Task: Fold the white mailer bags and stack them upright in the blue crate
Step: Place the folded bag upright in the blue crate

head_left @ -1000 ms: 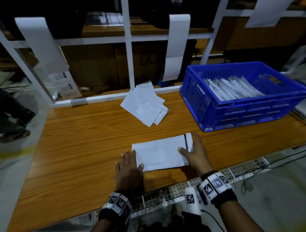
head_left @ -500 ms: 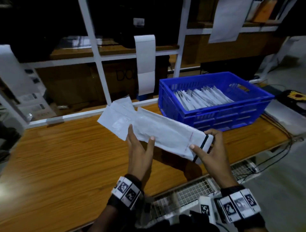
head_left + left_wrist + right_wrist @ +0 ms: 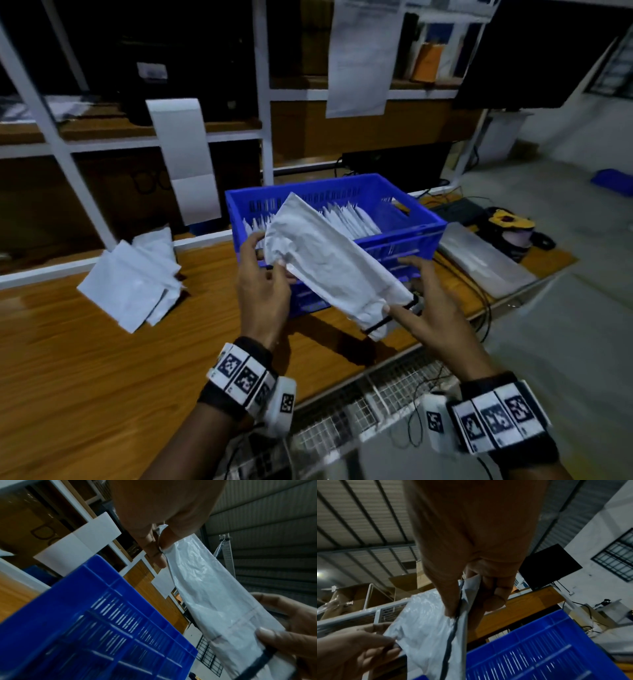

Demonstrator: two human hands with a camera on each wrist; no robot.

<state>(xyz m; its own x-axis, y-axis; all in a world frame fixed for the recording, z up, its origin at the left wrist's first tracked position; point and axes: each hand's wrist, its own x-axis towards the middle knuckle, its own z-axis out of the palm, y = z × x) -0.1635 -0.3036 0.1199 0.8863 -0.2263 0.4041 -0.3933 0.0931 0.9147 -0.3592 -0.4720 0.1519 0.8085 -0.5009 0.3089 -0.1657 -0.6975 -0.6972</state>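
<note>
I hold a folded white mailer bag (image 3: 329, 260) in the air, slanted, just in front of the blue crate (image 3: 418, 236). My left hand (image 3: 263, 274) pinches its upper left end, thumb on top. My right hand (image 3: 421, 301) pinches the lower end by the black adhesive strip (image 3: 394, 317). The left wrist view shows the bag (image 3: 211, 592) beside the crate wall (image 3: 96, 622); the right wrist view shows the bag (image 3: 426, 626) pinched at its strip above the crate (image 3: 539, 649). Several folded bags (image 3: 349, 219) stand in a row inside the crate. A loose pile of unfolded bags (image 3: 133, 277) lies on the table to the left.
The wooden table (image 3: 85, 377) has a wire mesh tray (image 3: 376, 404) along its front edge. A white shelf frame (image 3: 263, 102) with hanging paper sheets stands behind. Cables and a yellow tool (image 3: 507, 219) lie to the right of the crate.
The bag has been lifted off the table and carried to the right, up to the crate's front. Both hands moved with it and my view has turned toward the crate.
</note>
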